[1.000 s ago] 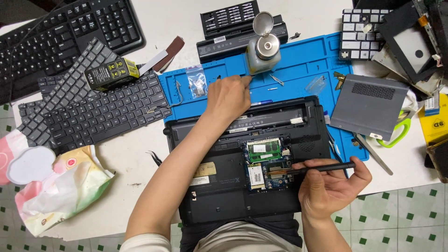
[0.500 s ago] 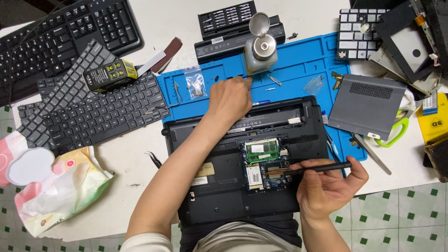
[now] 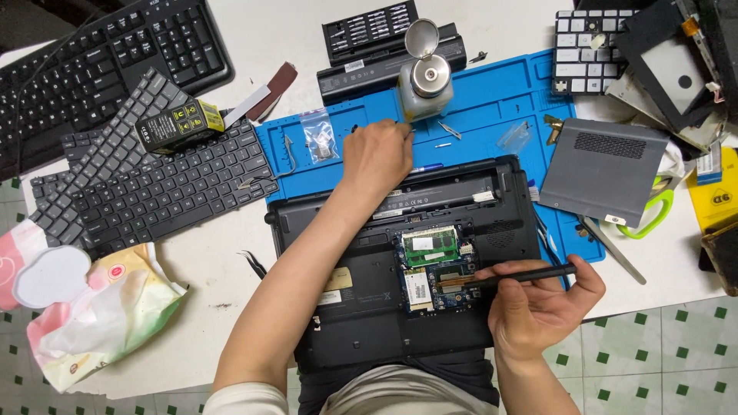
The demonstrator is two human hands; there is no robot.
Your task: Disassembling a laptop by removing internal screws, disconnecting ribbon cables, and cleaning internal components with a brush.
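- Upturned black laptop (image 3: pixel 369 307), bottom cover off one bay, lying at the near edge of the white desk (image 3: pixel 254 269), partly over a blue work mat (image 3: pixel 500 92)
- Right hand (image 3: pixel 538 307) at the laptop's right front corner, fingers pinched around a slim black tool (image 3: pixel 515 275), held nearly level, tip resting on the exposed circuit boards (image 3: pixel 434 269) in the open bay
- Left hand (image 3: pixel 377 157) stretched forward across the laptop's far edge, fingers curled and closed down onto the blue work mat, just in front of a metal-topped dispenser bottle (image 3: pixel 425 88); what the fingertips pinch, if anything, cannot be told
- Green memory module (image 3: pixel 430 247) and a small silver-labelled card (image 3: pixel 419 290) visible in the bay, between the two hands
- Small clear bag of parts (image 3: pixel 317 142) on the mat, just left of the left hand
- Loose black keyboard panels (image 3: pixel 154 184) stacked to the left of the mat, a yellow-and-black box (image 3: pixel 181 123) resting on top
- Full black keyboard (image 3: pixel 108 54) at the far left corner
- Black screwdriver bit case (image 3: pixel 369 29) and a long black battery pack (image 3: pixel 369 65) beyond the mat
- Grey plastic cover panel (image 3: pixel 603 180) lying right of the laptop, green-handled scissors (image 3: pixel 653 211) tucked under its edge
- Soft pack of wipes (image 3: pixel 100 315) at the desk's near left corner
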